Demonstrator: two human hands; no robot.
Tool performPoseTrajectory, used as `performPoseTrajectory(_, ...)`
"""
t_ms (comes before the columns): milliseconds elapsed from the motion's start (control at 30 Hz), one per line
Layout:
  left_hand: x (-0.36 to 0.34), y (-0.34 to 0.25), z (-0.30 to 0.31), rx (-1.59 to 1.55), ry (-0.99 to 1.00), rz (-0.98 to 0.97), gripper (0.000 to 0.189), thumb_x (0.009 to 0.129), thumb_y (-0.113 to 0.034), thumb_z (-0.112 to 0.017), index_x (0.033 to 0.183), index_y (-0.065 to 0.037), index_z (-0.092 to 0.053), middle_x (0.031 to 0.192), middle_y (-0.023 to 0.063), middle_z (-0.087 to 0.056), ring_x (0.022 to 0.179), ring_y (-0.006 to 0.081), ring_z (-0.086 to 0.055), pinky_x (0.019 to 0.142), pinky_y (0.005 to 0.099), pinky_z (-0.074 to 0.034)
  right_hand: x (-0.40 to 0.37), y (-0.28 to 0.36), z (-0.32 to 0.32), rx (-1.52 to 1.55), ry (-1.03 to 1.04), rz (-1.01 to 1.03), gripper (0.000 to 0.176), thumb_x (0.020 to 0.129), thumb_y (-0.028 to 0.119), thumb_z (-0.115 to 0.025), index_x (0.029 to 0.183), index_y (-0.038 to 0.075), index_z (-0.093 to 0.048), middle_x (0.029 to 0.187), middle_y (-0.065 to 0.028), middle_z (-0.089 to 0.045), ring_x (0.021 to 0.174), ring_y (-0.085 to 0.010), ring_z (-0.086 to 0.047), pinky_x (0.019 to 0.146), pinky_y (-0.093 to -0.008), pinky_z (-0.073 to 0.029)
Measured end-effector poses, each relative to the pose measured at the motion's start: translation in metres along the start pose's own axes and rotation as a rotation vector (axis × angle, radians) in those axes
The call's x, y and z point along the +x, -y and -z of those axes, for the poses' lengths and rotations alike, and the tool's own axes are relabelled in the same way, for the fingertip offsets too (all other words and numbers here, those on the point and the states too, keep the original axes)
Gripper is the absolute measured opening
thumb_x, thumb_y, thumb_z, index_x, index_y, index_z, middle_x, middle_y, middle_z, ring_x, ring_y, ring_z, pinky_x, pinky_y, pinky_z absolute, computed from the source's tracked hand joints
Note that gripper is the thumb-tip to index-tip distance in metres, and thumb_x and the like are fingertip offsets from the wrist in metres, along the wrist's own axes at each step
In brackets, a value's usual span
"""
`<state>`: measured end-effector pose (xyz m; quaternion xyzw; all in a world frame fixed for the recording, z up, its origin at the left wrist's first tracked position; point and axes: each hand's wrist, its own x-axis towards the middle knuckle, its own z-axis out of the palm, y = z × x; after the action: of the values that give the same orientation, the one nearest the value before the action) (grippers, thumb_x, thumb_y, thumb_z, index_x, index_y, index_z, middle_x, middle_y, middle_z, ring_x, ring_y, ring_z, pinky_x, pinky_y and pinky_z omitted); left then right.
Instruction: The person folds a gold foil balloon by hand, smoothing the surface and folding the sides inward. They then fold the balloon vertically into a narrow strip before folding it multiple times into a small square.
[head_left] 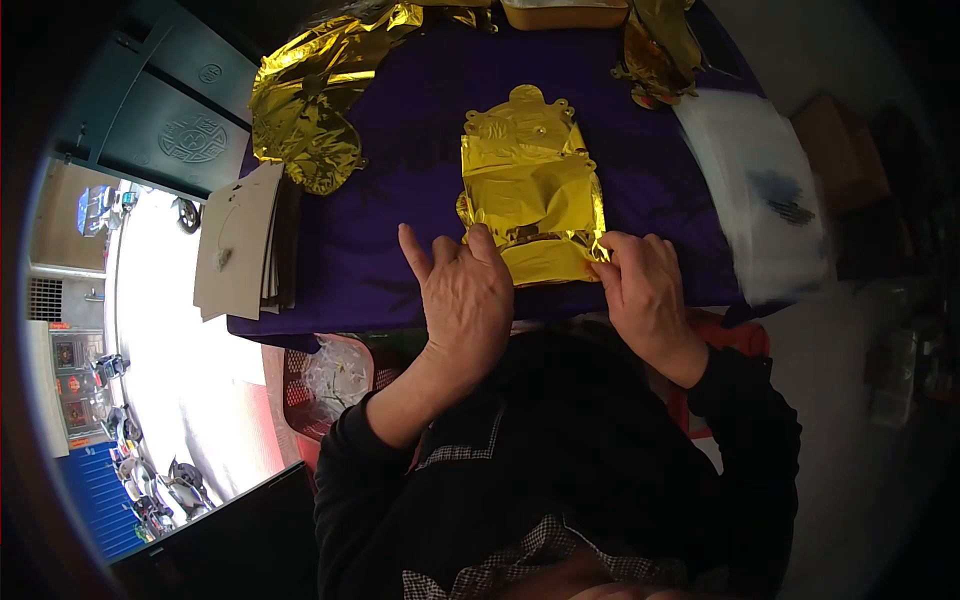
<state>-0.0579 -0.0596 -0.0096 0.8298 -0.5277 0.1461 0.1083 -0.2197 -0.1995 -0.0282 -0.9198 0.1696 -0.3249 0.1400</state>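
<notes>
A folded sheet of shiny gold foil (530, 190) lies on the purple cloth (380, 220) in front of me. Its top end has a rounded tab and small looped edges. My left hand (467, 300) is at the foil's lower left corner, with the index fingertip against it and other fingers spread. At the lower right corner my right hand (645, 300) pinches the foil's edge between thumb and finger. Crumpled gold foil (310, 110) lies at the upper left of the cloth, and another gold piece (660, 50) is at the upper right.
Grey-brown cardboard sheets (235, 245) stand at the table's left edge. Clear plastic bags (755, 200) lie along the right edge. A gold tray (565, 14) is at the far edge. Below the table are a red basket (300, 395) with plastic inside and a red stool (735, 335).
</notes>
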Motion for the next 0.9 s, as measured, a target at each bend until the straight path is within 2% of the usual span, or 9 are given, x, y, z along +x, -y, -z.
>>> performPoseTrajectory(133, 0.000, 0.001, -0.001, 0.008, 0.016, -0.004, 0.016, 0.090, -0.001, -0.053, 0.103, 0.009, -0.051, 0.063, 0.0103, -0.056, 0.081, 0.0287, -0.058, 0.117, 0.0687, -0.022, 0.000, -0.001, 0.000, -0.013, 0.020, 0.021, 0.039, 0.080, 0.005, -0.079, 0.113, 0.005, -0.060, 0.080, -0.0065, -0.058, 0.075, -0.0241, -0.054, 0.072, -0.0395, -0.042)
performPoseTrajectory(300, 0.001, 0.000, -0.002, 0.050, 0.022, -0.014, 0.017, 0.090, -0.002, -0.054, 0.103, 0.009, -0.052, 0.062, 0.0095, -0.056, 0.081, 0.0280, -0.058, 0.117, 0.0683, -0.021, 0.000, -0.002, 0.000, -0.107, 0.013, 0.081, 0.026, 0.080, 0.009, -0.081, 0.104, 0.006, -0.070, 0.075, -0.0028, -0.048, 0.073, -0.0207, -0.049, 0.069, -0.0369, -0.042)
performPoseTrajectory(467, 0.001, 0.002, 0.000, 0.080, 0.085, -0.020, 0.019, 0.090, -0.006, -0.056, 0.104, 0.008, -0.055, 0.067, 0.0096, -0.058, 0.083, 0.0284, -0.058, 0.117, 0.0678, -0.021, 0.001, -0.001, 0.003, -0.091, 0.027, 0.095, 0.033, 0.076, 0.002, -0.082, 0.108, 0.004, -0.074, 0.076, -0.0038, -0.050, 0.072, -0.0209, -0.050, 0.068, -0.0358, -0.045)
performPoseTrajectory(567, 0.003, 0.005, 0.007, 0.042, 0.017, -0.031, 0.018, 0.090, -0.009, -0.056, 0.104, 0.003, -0.059, 0.077, 0.0121, -0.061, 0.089, 0.0299, -0.057, 0.117, 0.0675, -0.021, 0.002, -0.002, 0.004, -0.095, 0.034, 0.101, 0.033, 0.076, 0.003, -0.083, 0.108, 0.004, -0.074, 0.076, -0.0037, -0.049, 0.072, -0.0207, -0.049, 0.067, -0.0357, -0.045)
performPoseTrajectory(667, 0.006, 0.002, 0.022, -0.007, -0.074, 0.035, 0.034, 0.086, -0.021, -0.068, 0.114, -0.004, -0.064, 0.122, 0.0184, -0.052, 0.115, 0.0360, -0.048, 0.113, 0.0696, -0.022, 0.001, -0.002, 0.003, -0.097, 0.038, 0.095, 0.026, 0.080, 0.008, -0.081, 0.105, 0.005, -0.074, 0.075, -0.0033, -0.048, 0.072, -0.0207, -0.049, 0.067, -0.0359, -0.043)
performPoseTrajectory(733, 0.003, -0.001, 0.024, -0.030, -0.115, -0.028, 0.036, 0.085, -0.024, -0.070, 0.119, -0.011, -0.066, 0.133, 0.0175, -0.051, 0.121, 0.0392, -0.046, 0.116, 0.0653, -0.020, 0.001, -0.003, 0.003, -0.101, 0.036, 0.089, 0.020, 0.084, 0.012, -0.079, 0.103, 0.006, -0.074, 0.075, -0.0030, -0.047, 0.073, -0.0207, -0.049, 0.068, -0.0361, -0.043)
performPoseTrajectory(767, -0.001, 0.003, 0.018, -0.088, -0.117, -0.160, 0.045, 0.083, -0.026, -0.075, 0.122, -0.009, -0.063, 0.136, 0.0173, -0.050, 0.122, 0.0379, -0.047, 0.116, 0.0660, -0.021, 0.001, -0.003, 0.003, -0.090, 0.033, 0.084, 0.020, 0.084, 0.012, -0.078, 0.102, 0.006, -0.074, 0.075, -0.0033, -0.047, 0.073, -0.0210, -0.050, 0.068, -0.0364, -0.043)
performPoseTrajectory(833, -0.004, -0.006, 0.016, -0.275, 0.024, -0.250, 0.052, 0.080, -0.028, -0.079, 0.124, -0.005, -0.062, 0.134, 0.0164, -0.051, 0.121, 0.0348, -0.050, 0.116, 0.0674, -0.022, 0.002, -0.003, 0.003, -0.078, 0.030, 0.079, 0.019, 0.084, 0.012, -0.078, 0.101, 0.005, -0.075, 0.075, -0.0035, -0.048, 0.073, -0.0213, -0.050, 0.068, -0.0366, -0.043)
performPoseTrajectory(900, -0.005, -0.009, 0.011, -0.244, 0.069, -0.298, 0.056, 0.077, -0.032, -0.081, 0.121, -0.004, -0.062, 0.129, 0.0144, -0.055, 0.118, 0.0306, -0.054, 0.117, 0.0688, -0.020, 0.004, -0.002, 0.005, -0.054, 0.024, 0.073, 0.018, 0.083, 0.011, -0.078, 0.100, 0.005, -0.075, 0.076, -0.0045, -0.049, 0.074, -0.0225, -0.051, 0.069, -0.0369, -0.044)
